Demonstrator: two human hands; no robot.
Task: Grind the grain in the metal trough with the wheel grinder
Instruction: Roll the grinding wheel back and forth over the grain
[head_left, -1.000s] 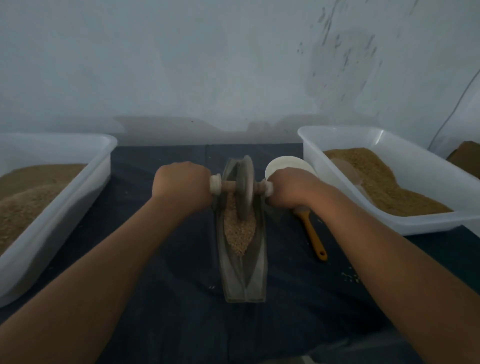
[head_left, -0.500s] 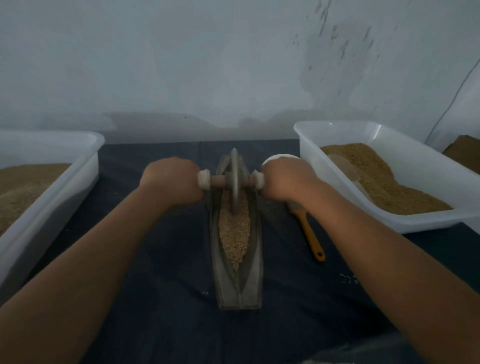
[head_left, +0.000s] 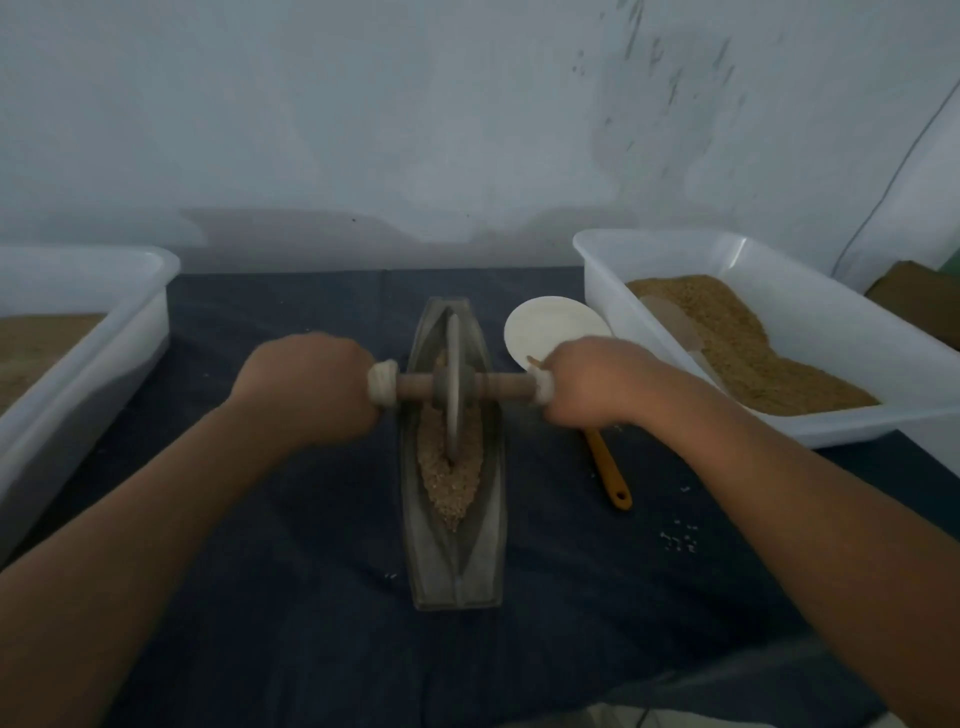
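- The metal trough (head_left: 485, 525) lies on the dark cloth (head_left: 311, 623) with its long axis running 12 to 6 o'clock, straight out from the person's body. Its pointed channel holds the grain (head_left: 451, 486).
- The wheel grinder (head_left: 453, 395) stands on edge in that channel, near the trough's middle, with its disc in line with the long axis. Its wooden axle (head_left: 415, 385) crosses at right angles, 9 to 3 o'clock.
- The left hand (head_left: 306, 389) is clenched round the axle's wrapped end at 9 o'clock of the disc, and the right hand (head_left: 597, 389) grips the end at 3 o'clock. Both sit about equally far from the disc, so neither is nearer.
- Most visible grain lies from the disc's lower edge toward 6 o'clock. The coming stroke is probably a roll toward the body, with both hands drawn evenly to hold the disc upright.
- Whether the rim reaches the trough floor beneath the grain is hidden.
- A white scoop (head_left: 550, 327) lies at 3 o'clock of the trough, partly under the right hand, with a plastic tub (head_left: 675, 240) beyond it.
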